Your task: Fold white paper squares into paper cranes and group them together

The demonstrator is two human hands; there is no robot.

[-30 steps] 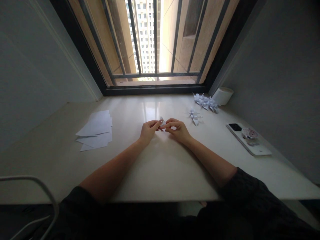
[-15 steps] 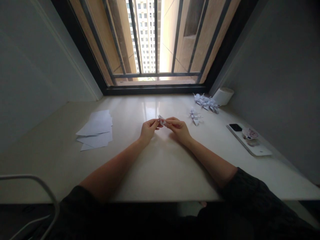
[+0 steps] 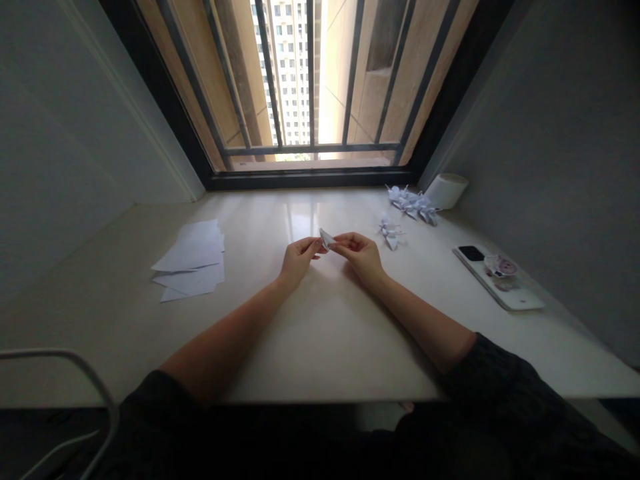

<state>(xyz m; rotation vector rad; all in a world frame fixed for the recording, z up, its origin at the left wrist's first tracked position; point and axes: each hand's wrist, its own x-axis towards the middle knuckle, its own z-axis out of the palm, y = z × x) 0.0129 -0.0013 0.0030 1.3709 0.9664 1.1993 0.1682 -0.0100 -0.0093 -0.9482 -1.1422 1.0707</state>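
A small piece of folded white paper (image 3: pixel 327 239) is held up between my two hands, above the middle of the sill. My left hand (image 3: pixel 298 261) pinches its left side with thumb and fingers. From the right, my right hand (image 3: pixel 361 257) grips the other side the same way. The fingertips hide part of the folds. Beyond my right hand lie a few folded paper figures (image 3: pixel 390 233), and a larger heap of them (image 3: pixel 413 203) sits farther back.
White paper sheets (image 3: pixel 193 257) lie overlapped at the left. A phone (image 3: pixel 520 297) with a round grip lies at the right. Behind it a white roll (image 3: pixel 447 191) stands by the wall. A barred window (image 3: pixel 313 150) closes the far side; a pale cable (image 3: pixel 75 357) curves at lower left.
The folded paper has turned between my fingers and now shows a flatter, pointed white face. My right hand has shifted slightly; my left hand has stayed nearly in place.
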